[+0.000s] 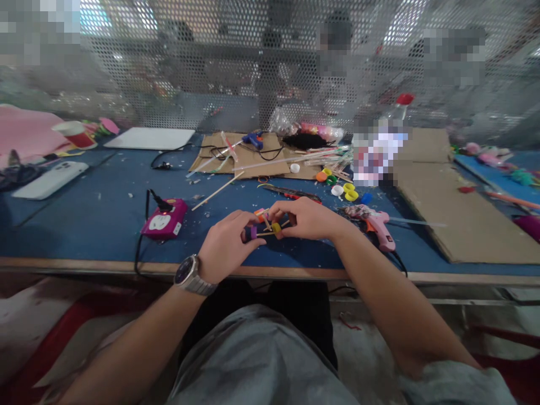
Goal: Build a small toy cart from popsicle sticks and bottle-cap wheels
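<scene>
My left hand (225, 244), with a wristwatch (189, 274) on its wrist, and my right hand (306, 218) meet over the blue table (97, 225) near its front edge. Both pinch a small craft piece (265, 225) made of thin wooden sticks with coloured bottle caps on it: a purple cap on the left, a yellow one on the right, an orange one at the top. Fingers of both hands are curled round it and hide part of it.
A pink glue gun (379, 225) lies right of my hands, a pink power strip (164, 220) left. Scissors (291, 194), loose caps (348, 191), sticks, cardboard sheets (459, 208), a blue glue gun (253, 139), a bottle (386, 140) and a phone (50, 180) lie farther out. Perforated screen behind.
</scene>
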Demonstrator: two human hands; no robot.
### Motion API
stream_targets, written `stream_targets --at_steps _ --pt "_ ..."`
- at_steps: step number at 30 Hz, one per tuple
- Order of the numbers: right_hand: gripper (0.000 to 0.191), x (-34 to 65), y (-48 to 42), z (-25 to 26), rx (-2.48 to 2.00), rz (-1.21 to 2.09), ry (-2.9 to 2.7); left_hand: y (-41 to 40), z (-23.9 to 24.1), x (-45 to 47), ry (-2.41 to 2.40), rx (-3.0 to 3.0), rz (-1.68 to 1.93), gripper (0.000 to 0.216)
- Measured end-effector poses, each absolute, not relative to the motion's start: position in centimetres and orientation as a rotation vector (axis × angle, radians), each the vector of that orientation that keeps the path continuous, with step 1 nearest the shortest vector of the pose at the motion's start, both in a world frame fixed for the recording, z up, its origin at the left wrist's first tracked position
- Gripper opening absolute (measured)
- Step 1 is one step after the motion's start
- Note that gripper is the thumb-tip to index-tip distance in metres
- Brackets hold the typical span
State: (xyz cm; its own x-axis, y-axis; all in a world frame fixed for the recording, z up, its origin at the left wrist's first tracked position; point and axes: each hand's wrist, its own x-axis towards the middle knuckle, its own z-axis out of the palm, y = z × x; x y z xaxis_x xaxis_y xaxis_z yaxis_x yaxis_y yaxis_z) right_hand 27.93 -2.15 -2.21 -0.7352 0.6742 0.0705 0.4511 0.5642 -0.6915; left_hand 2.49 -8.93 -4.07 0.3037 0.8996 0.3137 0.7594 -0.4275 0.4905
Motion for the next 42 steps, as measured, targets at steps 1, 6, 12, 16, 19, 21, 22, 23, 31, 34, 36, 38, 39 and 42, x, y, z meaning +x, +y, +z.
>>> stream_targets --at_steps 1,6,12,16,19,21,22,23,31,34,36,38,39,42 --pt "0.045 27.9 -2.1 -2.2 -0.928 0.957 -2.474 -9.0 -4.0 2.5 1.517 2.321 0.812 0.042" --pt "0.060 27.9 -2.1 -2.2 -0.956 0.959 -2.487 -9.0 -3.8 2.6 1.534 2.303 0.805 0.048" --pt "0.086 27.9 -1.9 -2.4 -0.949 0.952 -2.495 -8.8 -4.1 2.5 1.544 2.280 0.800 0.066" --pt "0.088 27.9 -1.9 -2.6 -0.940 0.947 -2.499 -8.7 -4.2 2.4 1.546 2.273 0.807 0.074" --pt "0.090 27.9 -1.9 -2.5 -0.939 0.950 -2.495 -8.7 -4.3 2.4 1.540 2.272 0.806 0.076" --pt "0.090 27.9 -1.9 -2.5 -0.925 0.957 -2.489 -8.6 -4.3 2.3 1.538 2.270 0.809 0.078" --pt "0.090 27.9 -1.9 -2.6 -0.919 0.959 -2.487 -8.6 -4.3 2.3 1.537 2.269 0.811 0.079" --pt "0.090 27.9 -1.9 -2.6 -0.916 0.959 -2.484 -8.6 -4.3 2.3 1.535 2.268 0.815 0.079" --pt "0.093 27.9 -1.7 -3.0 -0.915 0.972 -2.466 -8.3 -4.3 2.1 1.509 2.284 0.806 0.081" --pt "0.094 28.0 -1.6 -3.0 -0.917 0.978 -2.461 -8.2 -4.2 2.0 1.496 2.299 0.801 0.081" --pt "0.096 28.0 -1.6 -3.0 -0.918 0.976 -2.462 -8.1 -4.2 2.0 1.488 2.310 0.794 0.081" --pt "0.097 28.0 -1.7 -3.0 -0.921 0.974 -2.461 -7.9 -4.1 1.9 1.486 2.327 0.781 0.081" --pt "0.097 28.0 -1.7 -3.0 -0.923 0.974 -2.459 -7.8 -4.0 1.8 1.486 2.336 0.772 0.081" --pt "0.096 27.9 -1.7 -3.1 -0.934 0.979 -2.451 -7.6 -3.7 1.7 1.483 2.366 0.736 0.079"
